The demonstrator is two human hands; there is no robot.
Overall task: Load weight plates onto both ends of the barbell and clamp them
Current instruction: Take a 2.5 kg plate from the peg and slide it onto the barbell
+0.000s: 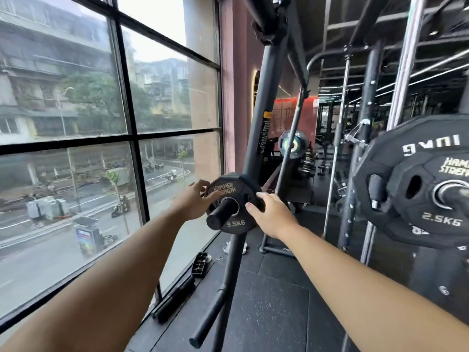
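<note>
I have both hands on a small 2.5KG plate [232, 203] that sits on a black storage peg [220, 216] of the plate tree by the window [101, 123]; my left hand [194, 203] curls its fingers over the plate's left rim, the grip part closed around the edge; my right hand [272, 215] lies flat and spread against the right rim, fingers touching the plate but not wrapped round it; neither grip has yet lifted anything, so far as I can judge. Near right, the barbell sleeve [456, 199] already carries a large plate [380, 158] with another 2.5KG plate [426, 196] in front of it; I see no clamp on that end. I take the step in hand to be fetching this small plate from the tree; the next move calls for closing the right grip on the rim, sliding the plate straight along the peg toward me until it clears the tip, then carrying it to a barbell end.
</note>
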